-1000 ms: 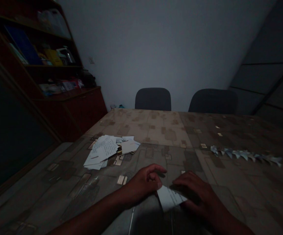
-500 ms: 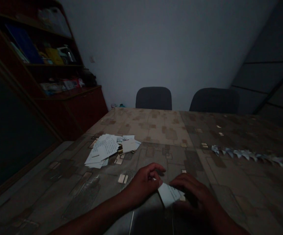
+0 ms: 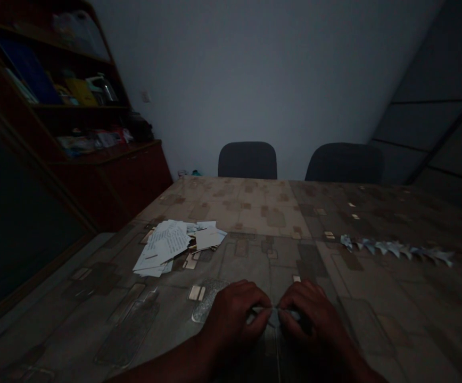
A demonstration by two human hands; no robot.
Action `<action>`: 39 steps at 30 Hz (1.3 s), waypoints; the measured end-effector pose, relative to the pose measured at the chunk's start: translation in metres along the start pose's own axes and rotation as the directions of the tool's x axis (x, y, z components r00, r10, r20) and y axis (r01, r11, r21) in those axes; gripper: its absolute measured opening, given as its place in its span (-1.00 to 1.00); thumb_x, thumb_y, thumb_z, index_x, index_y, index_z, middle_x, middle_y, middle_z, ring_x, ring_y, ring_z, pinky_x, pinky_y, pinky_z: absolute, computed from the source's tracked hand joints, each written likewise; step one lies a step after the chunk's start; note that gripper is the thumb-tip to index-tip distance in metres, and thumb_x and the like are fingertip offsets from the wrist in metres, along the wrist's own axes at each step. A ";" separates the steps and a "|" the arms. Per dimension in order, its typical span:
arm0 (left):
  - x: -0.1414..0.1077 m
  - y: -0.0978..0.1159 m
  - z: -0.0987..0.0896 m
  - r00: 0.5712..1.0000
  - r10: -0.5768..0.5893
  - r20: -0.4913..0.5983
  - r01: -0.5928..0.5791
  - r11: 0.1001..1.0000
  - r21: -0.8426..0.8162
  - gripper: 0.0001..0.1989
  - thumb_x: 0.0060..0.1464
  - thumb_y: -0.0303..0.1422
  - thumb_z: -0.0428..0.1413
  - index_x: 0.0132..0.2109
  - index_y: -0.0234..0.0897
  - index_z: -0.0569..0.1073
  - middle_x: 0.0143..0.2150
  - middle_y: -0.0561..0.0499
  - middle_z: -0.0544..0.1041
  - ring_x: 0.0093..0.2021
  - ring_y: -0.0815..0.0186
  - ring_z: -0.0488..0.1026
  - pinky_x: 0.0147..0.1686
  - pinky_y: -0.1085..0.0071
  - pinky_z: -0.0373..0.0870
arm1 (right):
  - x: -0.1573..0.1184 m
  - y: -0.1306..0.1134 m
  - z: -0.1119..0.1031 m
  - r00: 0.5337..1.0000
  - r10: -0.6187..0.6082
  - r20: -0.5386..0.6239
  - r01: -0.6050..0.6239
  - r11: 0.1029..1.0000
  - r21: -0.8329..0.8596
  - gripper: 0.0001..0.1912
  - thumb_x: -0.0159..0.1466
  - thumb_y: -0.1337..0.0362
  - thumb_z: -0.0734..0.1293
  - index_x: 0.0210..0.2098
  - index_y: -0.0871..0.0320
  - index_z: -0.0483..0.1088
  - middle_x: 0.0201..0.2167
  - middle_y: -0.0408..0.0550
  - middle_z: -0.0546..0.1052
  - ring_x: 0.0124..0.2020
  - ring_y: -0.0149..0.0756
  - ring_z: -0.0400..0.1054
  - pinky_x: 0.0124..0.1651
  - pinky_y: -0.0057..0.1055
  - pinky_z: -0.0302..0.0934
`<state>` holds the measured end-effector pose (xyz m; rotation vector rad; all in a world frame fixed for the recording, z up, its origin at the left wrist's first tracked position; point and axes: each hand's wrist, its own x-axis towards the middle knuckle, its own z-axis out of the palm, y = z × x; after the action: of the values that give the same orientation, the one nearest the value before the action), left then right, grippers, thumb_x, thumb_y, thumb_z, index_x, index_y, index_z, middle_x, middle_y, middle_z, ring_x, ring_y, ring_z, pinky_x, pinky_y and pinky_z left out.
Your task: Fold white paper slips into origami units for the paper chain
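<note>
My left hand (image 3: 239, 314) and my right hand (image 3: 308, 314) meet fingertip to fingertip over the near part of the table. Between them they pinch a small folded piece of paper (image 3: 273, 318); only slivers of it show, and my fingers cover the rest. Thumb and forefinger of each hand are pressed together on it. Ahead and to the left lies a loose pile of printed paper pieces (image 3: 167, 244). Off to the right a row of folded paper pieces (image 3: 394, 249) stretches sideways along the tabletop.
A patterned cloth covers the table (image 3: 263, 213). Two dark chairs (image 3: 247, 159) stand at its far side, before a plain wall. At the left is a wooden cabinet (image 3: 131, 170) with filled shelves. The room is dim.
My hands have drawn together. The paper, earlier an open triangle held mainly by my left hand, is now mostly covered by both hands. The view has shifted slightly.
</note>
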<state>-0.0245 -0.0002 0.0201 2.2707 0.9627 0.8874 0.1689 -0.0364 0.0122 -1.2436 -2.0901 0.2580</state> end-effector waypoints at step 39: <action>0.007 -0.014 0.000 0.770 -0.529 0.357 0.619 0.481 -0.621 -0.82 -0.17 -0.29 0.18 -0.51 -0.35 0.44 -0.65 0.12 0.41 -0.63 0.45 0.30 -0.55 0.51 0.21 | -0.003 0.012 -0.022 0.983 -0.135 0.124 0.127 0.989 0.073 -0.77 0.26 0.42 0.33 -0.09 0.11 0.37 -0.21 -0.02 0.48 -0.20 -0.23 0.37 -0.20 -0.28 0.30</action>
<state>-0.0265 0.0141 0.0132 1.1713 0.9993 0.6359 0.1925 -0.0362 0.0220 -1.0708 -2.2450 0.3511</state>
